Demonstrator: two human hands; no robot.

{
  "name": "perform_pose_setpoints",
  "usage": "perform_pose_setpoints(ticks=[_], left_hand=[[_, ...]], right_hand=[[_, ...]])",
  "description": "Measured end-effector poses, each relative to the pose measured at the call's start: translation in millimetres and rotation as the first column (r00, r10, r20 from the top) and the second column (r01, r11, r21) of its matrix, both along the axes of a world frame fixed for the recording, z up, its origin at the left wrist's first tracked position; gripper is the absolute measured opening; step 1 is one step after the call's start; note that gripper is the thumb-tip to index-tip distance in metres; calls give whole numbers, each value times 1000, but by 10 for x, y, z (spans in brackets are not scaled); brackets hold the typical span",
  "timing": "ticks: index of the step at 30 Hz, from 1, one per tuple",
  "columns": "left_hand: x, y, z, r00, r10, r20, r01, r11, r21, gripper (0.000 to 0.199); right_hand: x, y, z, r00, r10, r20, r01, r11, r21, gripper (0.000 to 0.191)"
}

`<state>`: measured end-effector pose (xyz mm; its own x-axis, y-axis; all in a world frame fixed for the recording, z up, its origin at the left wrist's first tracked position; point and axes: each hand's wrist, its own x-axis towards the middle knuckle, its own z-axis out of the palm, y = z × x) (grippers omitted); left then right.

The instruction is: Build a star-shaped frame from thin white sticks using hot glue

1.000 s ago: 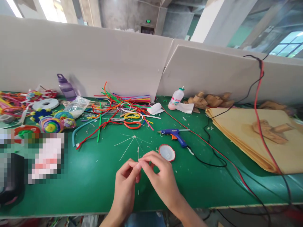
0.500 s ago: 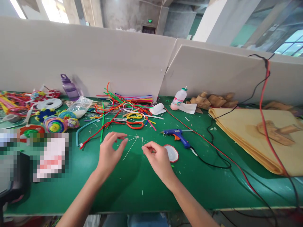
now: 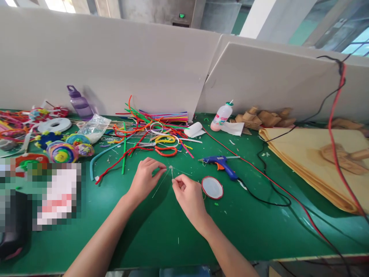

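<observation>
Thin white wires (image 3: 160, 185) spread from a small whitish joint (image 3: 171, 168) between my two hands, above the green table. My right hand (image 3: 188, 192) pinches one thin strand just below the joint. At the joint's left, my left hand (image 3: 147, 177) has thumb and forefinger brought together near a strand; what lies between the fingertips is too small to make out. A round white lid with a red rim (image 3: 212, 187) lies right of my right hand. Beyond it rests a blue glue gun (image 3: 220, 164) with an orange trigger.
Scissors with orange handles (image 3: 166, 151) and colourful pipe cleaners (image 3: 144, 130) lie behind my hands. A purple bottle (image 3: 80, 103) and yarn flowers (image 3: 62, 152) are at left. A pink-white bottle (image 3: 221, 116), brown paper (image 3: 311, 157) and a red cable (image 3: 268, 176) are at right.
My left hand has moved right, closer to the joint, and its fingers have come together. The wires have turned. The camera view has shifted slightly.
</observation>
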<state>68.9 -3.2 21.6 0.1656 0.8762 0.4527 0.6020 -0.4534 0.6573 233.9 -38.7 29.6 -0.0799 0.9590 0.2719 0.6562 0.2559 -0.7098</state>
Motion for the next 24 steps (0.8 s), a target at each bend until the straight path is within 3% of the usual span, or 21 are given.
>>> perform_pose_setpoints(ticks=[13, 20, 24], left_hand=[[20, -21, 8, 1000, -3, -21, 4, 999, 32, 9], [40, -61, 41, 986, 5, -166, 8, 997, 79, 11], [33, -58, 19, 985, 32, -171, -17, 996, 91, 11]], right_hand=[[-16, 20, -1, 1000, -11, -24, 10, 998, -65, 18], [-14, 18, 9, 998, -5, -59, 4, 1000, -13, 18], [-10, 16, 9, 997, 11, -82, -13, 1000, -22, 18]])
